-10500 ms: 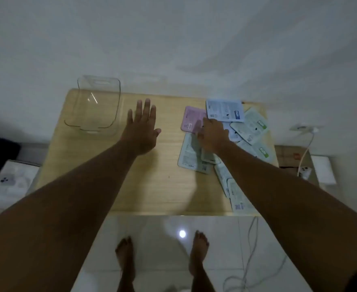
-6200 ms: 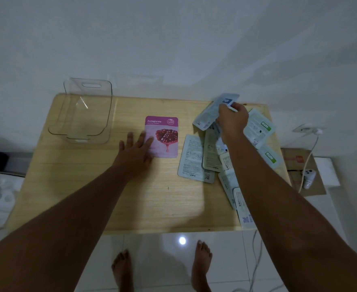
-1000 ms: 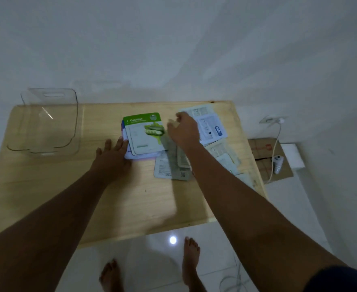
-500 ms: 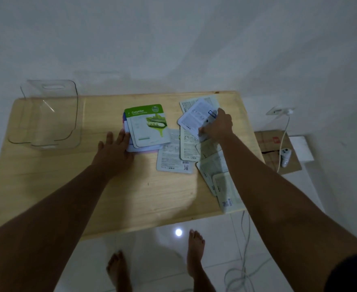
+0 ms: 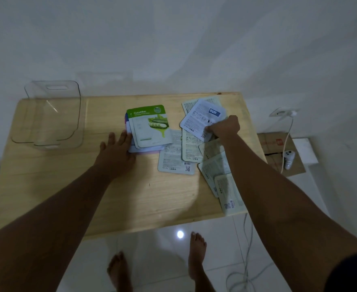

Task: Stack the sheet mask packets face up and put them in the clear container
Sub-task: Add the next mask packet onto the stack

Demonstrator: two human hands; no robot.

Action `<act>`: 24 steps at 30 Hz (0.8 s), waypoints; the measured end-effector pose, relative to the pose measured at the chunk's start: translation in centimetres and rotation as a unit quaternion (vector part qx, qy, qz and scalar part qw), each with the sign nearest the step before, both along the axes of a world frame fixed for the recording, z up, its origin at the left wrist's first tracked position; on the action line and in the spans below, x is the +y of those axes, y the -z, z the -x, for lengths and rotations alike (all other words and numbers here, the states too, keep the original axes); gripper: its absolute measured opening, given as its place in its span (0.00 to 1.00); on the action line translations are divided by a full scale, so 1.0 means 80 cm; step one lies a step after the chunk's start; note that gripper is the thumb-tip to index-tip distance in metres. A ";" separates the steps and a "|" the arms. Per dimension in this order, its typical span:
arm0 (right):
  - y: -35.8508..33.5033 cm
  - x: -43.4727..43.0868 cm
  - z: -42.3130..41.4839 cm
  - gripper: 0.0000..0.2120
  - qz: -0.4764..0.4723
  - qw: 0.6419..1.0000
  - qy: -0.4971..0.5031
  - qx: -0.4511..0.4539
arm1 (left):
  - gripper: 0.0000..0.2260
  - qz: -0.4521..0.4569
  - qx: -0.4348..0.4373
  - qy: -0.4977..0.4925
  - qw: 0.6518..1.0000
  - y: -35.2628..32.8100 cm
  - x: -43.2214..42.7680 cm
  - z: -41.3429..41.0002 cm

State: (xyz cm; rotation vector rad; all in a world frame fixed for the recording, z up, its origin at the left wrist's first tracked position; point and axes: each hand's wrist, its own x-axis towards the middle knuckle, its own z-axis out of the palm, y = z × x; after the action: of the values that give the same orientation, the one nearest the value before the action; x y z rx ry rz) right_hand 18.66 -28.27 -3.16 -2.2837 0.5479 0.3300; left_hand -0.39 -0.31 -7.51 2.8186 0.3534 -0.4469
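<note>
A small face-up stack [image 5: 150, 127] lies mid-table with a green cucumber packet on top. My left hand [image 5: 118, 150] rests flat on the table, its fingertips against the stack's left edge. My right hand [image 5: 224, 126] grips a face-down packet with a blue label [image 5: 201, 118] and lifts it, tilted, above the loose pile. Several face-down packets [image 5: 178, 157] lie scattered to the right, some under my right forearm. The clear container [image 5: 51, 114] stands at the table's far left corner with nothing inside.
The wooden table [image 5: 131, 197] backs onto a white wall. One packet [image 5: 229, 199] overhangs the table's near right edge. On the floor to the right are a cardboard piece [image 5: 278, 152], a white controller [image 5: 288, 159] and cables. My bare feet stand below the front edge.
The stack grew from one pomegranate packet to a few, the cucumber one now on top. Over the last second my right hand went to the loose pile and raised the blue-labelled packet.
</note>
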 end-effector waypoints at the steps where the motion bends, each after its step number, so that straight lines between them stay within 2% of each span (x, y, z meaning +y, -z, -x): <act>1: 0.003 -0.002 -0.001 0.24 0.001 1.000 -0.006 -0.002 | 0.32 0.000 -0.001 -0.002 1.000 0.000 0.000 0.000; 4: 0.001 0.000 0.005 0.08 -0.042 0.999 -0.026 -0.022 | 0.32 -0.003 0.002 -0.004 1.000 -0.001 -0.001 0.001; 8: -0.021 0.013 0.003 0.03 -0.078 0.992 -0.059 -0.085 | 0.32 -0.001 0.010 -0.005 1.000 -0.005 -0.001 0.002; 10: -0.038 0.025 -0.001 0.04 -0.083 0.987 -0.094 -0.102 | 0.32 -0.006 0.014 -0.001 1.000 -0.008 -0.001 0.001; 11: -0.048 0.033 -0.003 0.03 -0.064 0.984 -0.120 -0.118 | 0.32 -0.006 0.017 -0.001 1.000 -0.009 -0.002 0.001; 14: -0.076 0.064 0.000 0.06 0.031 0.960 -0.230 -0.157 | 0.32 0.004 0.029 -0.004 1.000 -0.012 -0.002 -0.001; 17: -0.084 0.113 0.014 0.05 0.084 0.939 -0.305 -0.136 | 0.33 0.009 0.036 -0.006 0.999 -0.009 0.001 -0.003; 24: -0.050 0.214 0.069 0.06 0.077 0.909 -0.394 -0.116 | 0.33 0.032 0.032 -0.012 0.999 -0.005 0.003 -0.002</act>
State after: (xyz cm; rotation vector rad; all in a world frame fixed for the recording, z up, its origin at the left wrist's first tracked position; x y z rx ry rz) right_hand 13.11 -11.12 0.83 -2.5610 -0.5196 0.3956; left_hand -0.26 -0.08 -7.11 2.7406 0.3798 -0.5341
